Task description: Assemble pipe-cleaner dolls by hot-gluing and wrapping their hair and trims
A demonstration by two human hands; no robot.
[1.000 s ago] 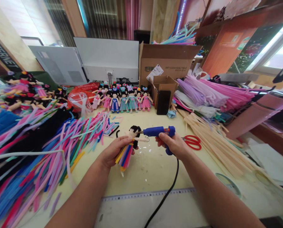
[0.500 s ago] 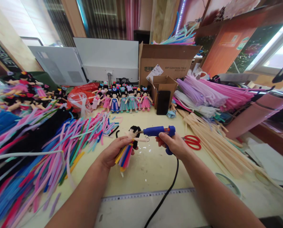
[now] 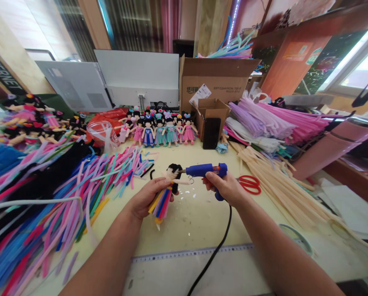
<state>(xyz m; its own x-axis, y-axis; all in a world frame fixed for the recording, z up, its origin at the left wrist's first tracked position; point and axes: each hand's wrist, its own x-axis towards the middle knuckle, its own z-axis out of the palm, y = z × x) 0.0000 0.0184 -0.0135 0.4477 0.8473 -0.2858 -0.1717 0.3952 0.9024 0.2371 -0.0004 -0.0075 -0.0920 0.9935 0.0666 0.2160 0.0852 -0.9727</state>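
**Materials and finishes**

We see a small doll of fuzzy chenille stems [image 3: 167,189], soft and matt; a blue glue gun of smooth plastic [image 3: 207,169] with a glossy black cord [image 3: 213,255]; a matt pale-yellow tabletop [image 3: 196,222]; a rough brown cardboard box [image 3: 217,80].

Bright daylight from the right window [image 3: 358,68], sharp centre, wide-angle bending at edges
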